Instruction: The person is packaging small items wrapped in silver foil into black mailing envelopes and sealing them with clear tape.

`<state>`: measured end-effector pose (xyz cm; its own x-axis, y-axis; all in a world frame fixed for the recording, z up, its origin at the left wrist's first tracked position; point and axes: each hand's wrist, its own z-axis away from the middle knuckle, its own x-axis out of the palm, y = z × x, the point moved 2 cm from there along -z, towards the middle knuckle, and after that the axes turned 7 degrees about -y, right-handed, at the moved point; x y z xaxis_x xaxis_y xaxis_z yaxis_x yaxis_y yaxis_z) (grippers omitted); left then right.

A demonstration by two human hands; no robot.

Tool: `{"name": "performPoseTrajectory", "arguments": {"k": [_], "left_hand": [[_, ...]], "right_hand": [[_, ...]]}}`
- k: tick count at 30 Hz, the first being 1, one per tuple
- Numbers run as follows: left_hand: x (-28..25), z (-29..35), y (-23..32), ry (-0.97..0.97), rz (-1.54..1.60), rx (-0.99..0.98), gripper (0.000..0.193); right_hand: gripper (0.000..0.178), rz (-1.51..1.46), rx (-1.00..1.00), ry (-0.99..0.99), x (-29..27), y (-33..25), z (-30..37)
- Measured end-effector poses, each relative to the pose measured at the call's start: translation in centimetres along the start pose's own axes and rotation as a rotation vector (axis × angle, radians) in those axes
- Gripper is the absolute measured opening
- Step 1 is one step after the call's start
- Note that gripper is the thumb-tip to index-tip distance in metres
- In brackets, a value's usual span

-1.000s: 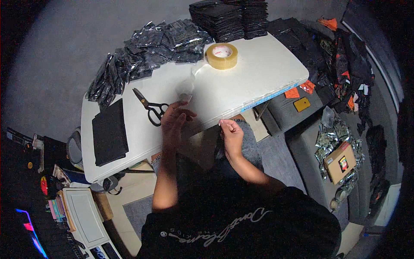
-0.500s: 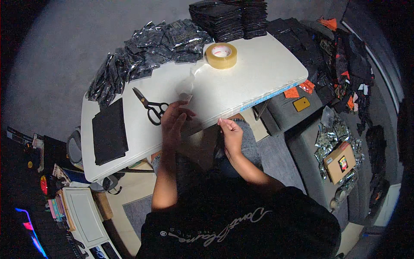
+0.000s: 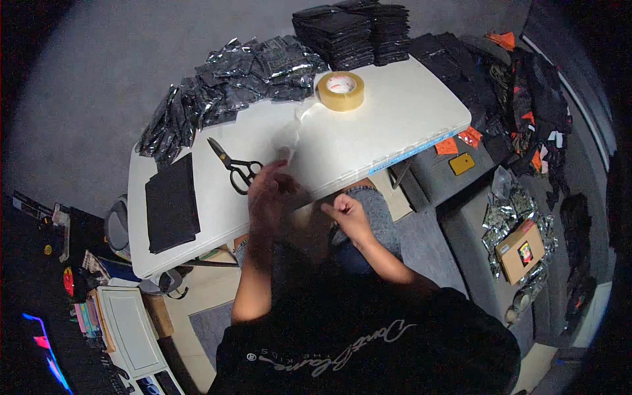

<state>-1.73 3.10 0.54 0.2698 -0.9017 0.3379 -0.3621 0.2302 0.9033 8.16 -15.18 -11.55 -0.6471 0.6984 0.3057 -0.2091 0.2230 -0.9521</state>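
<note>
Over the table's near edge, my left hand (image 3: 268, 187) is in shadow and blurred, its fingers loosely bent and apart. A faint pale patch shows by its fingertips, too smeared to name. Just beside it lie black-handled scissors (image 3: 235, 168) with the blades pointing away to the left. My right hand (image 3: 349, 217) is over my lap just off the table edge, thumb and fingers pinched together; whatever is between them is too small to make out. Farther back on the white table (image 3: 388, 125) sits a roll of clear yellowish tape (image 3: 341, 92).
Black folded packets (image 3: 172, 205) lie at the table's left. Shiny black plastic-wrapped packets (image 3: 230, 79) are heaped along the far side, beside a tall black stack (image 3: 352, 36). On the grey seat at right are a yellow phone (image 3: 462, 164) and a cardboard box (image 3: 520, 251).
My right hand has dropped away from the table edge and come a little left, toward my left hand. My left hand has shifted slightly. The whole view has tilted a little.
</note>
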Motion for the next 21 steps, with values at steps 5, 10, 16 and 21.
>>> {"name": "performPoseTrajectory", "arguments": {"k": [5,10,16,21], "left_hand": [[2.5,2.2,-0.3,-0.226,0.306,-0.024,0.071],[4.5,2.5,-0.1,-0.242,0.438,-0.029,0.068],[4.0,2.3,-0.4,-0.266,0.357,-0.026,0.065],[2.0,3.5,-0.9,-0.116,-0.082,-0.134,0.054]], "right_hand": [[0.015,-0.157,-0.176,-0.129,3.5,-7.5,1.2],[0.039,-0.372,-0.176,-0.168,5.3,-11.3,-0.2],[0.024,-0.486,-0.101,-0.197,5.5,-10.5,-1.6],[0.013,-0.344,-0.166,-0.068,5.2,-9.3,-0.8]]}}
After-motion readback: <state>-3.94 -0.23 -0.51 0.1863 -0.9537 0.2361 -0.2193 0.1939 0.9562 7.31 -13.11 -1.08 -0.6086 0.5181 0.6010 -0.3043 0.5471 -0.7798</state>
